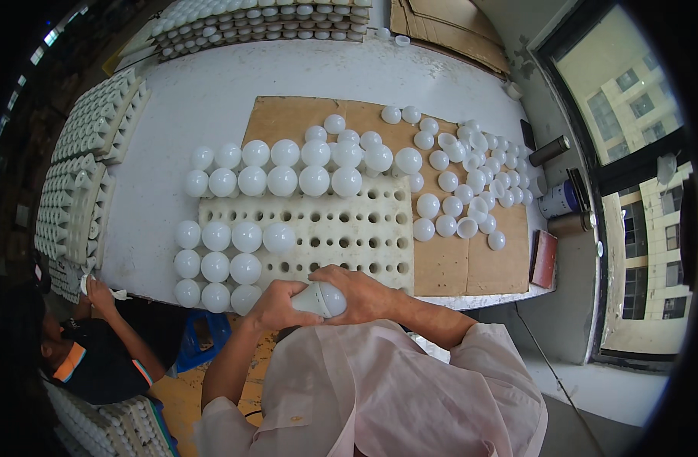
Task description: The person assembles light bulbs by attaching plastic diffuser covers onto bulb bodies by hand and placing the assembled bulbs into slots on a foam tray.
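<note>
Close to my body, at the table's near edge, both hands are closed around a white light bulb [328, 300]. My left hand [279, 305] grips its left end, and my right hand [358, 292] wraps over it from the right. The bulb's rounded dome points toward my right hand. Just beyond my hands lies a pale foam tray [334, 228] with rows of round holes. Bulbs with white domes [247, 237] stand in its left part, and two longer rows [285, 181] stand along its far side.
Loose white dome covers [476, 180] lie scattered on a flat cardboard sheet [440, 266] at right. Bottles [551, 150] and a red box [543, 257] stand by the window. Stacked trays [90, 183] line the left edge. A co-worker [97, 343] sits at left, handling a white piece.
</note>
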The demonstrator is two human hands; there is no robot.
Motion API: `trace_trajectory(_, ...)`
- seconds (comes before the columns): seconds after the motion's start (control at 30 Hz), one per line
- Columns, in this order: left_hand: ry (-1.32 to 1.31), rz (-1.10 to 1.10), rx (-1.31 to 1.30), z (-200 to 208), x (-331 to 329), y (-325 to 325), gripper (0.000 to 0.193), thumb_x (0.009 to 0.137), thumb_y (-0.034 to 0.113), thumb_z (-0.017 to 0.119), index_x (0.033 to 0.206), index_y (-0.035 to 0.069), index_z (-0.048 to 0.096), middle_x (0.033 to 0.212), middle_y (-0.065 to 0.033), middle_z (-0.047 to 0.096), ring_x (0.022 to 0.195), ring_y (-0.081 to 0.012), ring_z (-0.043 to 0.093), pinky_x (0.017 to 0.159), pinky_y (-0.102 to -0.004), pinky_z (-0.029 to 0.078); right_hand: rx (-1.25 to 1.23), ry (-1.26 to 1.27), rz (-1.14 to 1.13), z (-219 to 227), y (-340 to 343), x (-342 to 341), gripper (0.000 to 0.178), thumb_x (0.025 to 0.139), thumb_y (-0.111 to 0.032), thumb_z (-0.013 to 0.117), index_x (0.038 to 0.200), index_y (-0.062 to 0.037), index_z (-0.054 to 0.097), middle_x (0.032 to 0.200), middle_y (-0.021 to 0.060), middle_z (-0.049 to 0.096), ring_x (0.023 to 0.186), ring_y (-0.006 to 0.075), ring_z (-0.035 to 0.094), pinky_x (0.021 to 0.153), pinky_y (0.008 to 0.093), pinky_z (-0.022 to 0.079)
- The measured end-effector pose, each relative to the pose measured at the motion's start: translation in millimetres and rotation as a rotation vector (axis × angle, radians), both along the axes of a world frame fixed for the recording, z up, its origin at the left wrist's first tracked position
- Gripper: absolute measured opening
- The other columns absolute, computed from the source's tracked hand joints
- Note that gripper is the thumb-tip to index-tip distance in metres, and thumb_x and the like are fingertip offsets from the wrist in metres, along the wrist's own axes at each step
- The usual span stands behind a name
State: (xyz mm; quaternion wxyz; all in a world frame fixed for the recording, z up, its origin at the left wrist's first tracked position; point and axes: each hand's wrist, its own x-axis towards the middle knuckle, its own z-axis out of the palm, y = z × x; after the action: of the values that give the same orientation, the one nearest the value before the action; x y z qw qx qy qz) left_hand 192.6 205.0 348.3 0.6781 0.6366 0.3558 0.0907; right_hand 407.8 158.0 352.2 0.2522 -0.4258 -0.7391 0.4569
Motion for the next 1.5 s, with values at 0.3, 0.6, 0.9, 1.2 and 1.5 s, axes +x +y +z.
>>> trace_trajectory(0.3, 0.193, -0.031, -0.088, 9.6, 12.0, 3.4, 0.051, 0.073, 0.040, 0.070, 0.095, -0.005, 0.064, 0.074, -0.0121, 0.067, 0.070, -0.0178, 0.065, 0.064, -0.0309, 0.050, 0.249, -0.040, 0.042, -14.2, -0.7, -3.0, 0.072, 0.061, -0.010, 0.077, 0.123, -0.0036, 0.042, 0.111, 0.0156, 0.051, 0.097, 0.0330, 0.057, 0.079, 0.0398, 0.052)
trace_trajectory(0.6, 0.156, -0.048, 0.077, 5.1, 21.5, 3.3, 0.047, 0.071, 0.037, 0.066, 0.085, -0.008, 0.065, 0.069, -0.0128, 0.065, 0.059, -0.0154, 0.063, 0.055, -0.0281, 0.050, 0.424, 0.180, -0.044, -21.0, 0.1, -9.8, 0.068, 0.057, -0.008, 0.080, 0.118, -0.0056, 0.050, 0.111, 0.0121, 0.052, 0.103, 0.0315, 0.050, 0.085, 0.0403, 0.046)
trace_trajectory(0.9, 0.006, 0.068, -0.064, -7.4, 35.3, -4.0, 0.041, 0.077, 0.033, 0.061, 0.080, -0.008, 0.063, 0.066, -0.0106, 0.063, 0.054, -0.0156, 0.062, 0.044, -0.0242, 0.048, 0.390, 0.329, -0.067, -26.6, 1.2, -1.8, 0.055, 0.057, -0.010, 0.082, 0.104, -0.0052, 0.055, 0.099, 0.0097, 0.053, 0.093, 0.0271, 0.051, 0.079, 0.0372, 0.045)
trace_trajectory(1.2, -0.093, 0.290, -0.283, -56.8, 38.1, -6.3, 0.057, 0.091, 0.047, 0.051, 0.109, -0.007, 0.056, 0.098, -0.0161, 0.064, 0.081, -0.0208, 0.066, 0.058, -0.0260, 0.053, -0.041, 0.167, -0.656, -28.2, 9.0, 34.7, 0.066, 0.065, -0.017, 0.080, 0.118, -0.0053, 0.043, 0.114, 0.0119, 0.049, 0.107, 0.0214, 0.051, 0.091, 0.0362, 0.043)
trace_trajectory(1.5, -0.065, 0.233, -0.237, -58.4, 39.9, -1.1, 0.038, 0.085, 0.010, 0.065, 0.118, -0.006, 0.054, 0.112, -0.0189, 0.061, 0.090, -0.0155, 0.063, 0.069, -0.0259, 0.054, 0.466, -0.476, -0.693, -80.8, 114.4, 115.4, 0.068, 0.064, -0.009, 0.075, 0.125, -0.0123, 0.046, 0.123, 0.0174, 0.044, 0.112, 0.0371, 0.045, 0.091, 0.0429, 0.044)
